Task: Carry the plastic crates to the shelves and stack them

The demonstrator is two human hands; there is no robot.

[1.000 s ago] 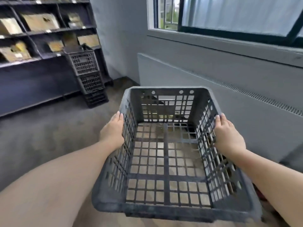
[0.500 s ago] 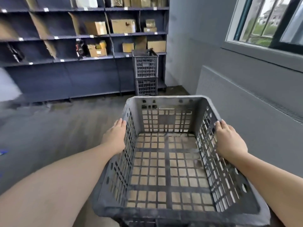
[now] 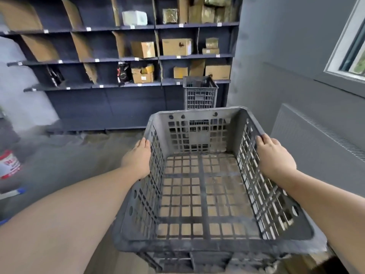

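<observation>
I carry an empty dark grey lattice crate (image 3: 197, 246) in front of me, held level above the floor. My left hand (image 3: 138, 159) grips its left wall from outside, just under the rim. On the right rim, my right hand (image 3: 274, 157) holds on with the fingers curled over the edge. Ahead, a stack of matching grey crates (image 3: 199, 93) stands on the floor against the right end of the dark shelves (image 3: 98, 87); the held crate hides the stack's lower part.
The shelves hold cardboard boxes (image 3: 176, 46) and packets. A grey radiator panel (image 3: 316, 139) and a window (image 3: 347, 46) line the right wall. A red-and-white container (image 3: 8, 163) sits on the floor at the far left. Bare floor (image 3: 69, 159) lies between me and the shelves.
My view has swung from the window wall toward the shelves, and the shelves and crate stack are nearer. Both hands keep the same hold on the crate.
</observation>
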